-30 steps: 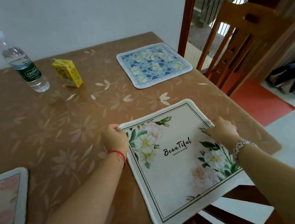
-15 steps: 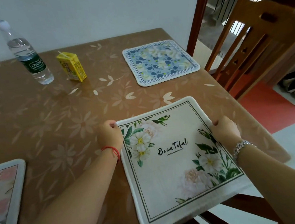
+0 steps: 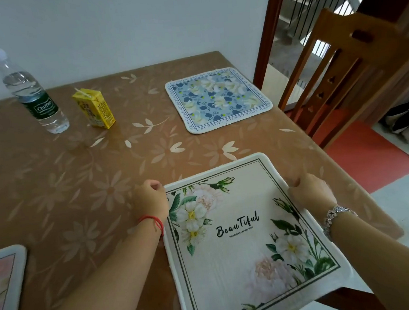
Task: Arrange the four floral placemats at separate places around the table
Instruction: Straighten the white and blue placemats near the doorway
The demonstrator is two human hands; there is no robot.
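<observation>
White "Beautiful" placemat (image 3: 241, 237) lies near right on the desk (image 3: 78, 177), its near edge overhanging. Left hand (image 3: 150, 200) and right hand (image 3: 311, 193) pinch its side edges, fingers curled. Pink placemat (image 3: 3, 280) near left. Blue floral placemat (image 3: 218, 98) far right. Water bottle (image 3: 32, 95) and yellow juice carton (image 3: 96, 109) far left.

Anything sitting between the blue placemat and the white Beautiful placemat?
No. In the head view, only bare flower-printed tablecloth lies between the blue placemat and the white placemat.
</observation>
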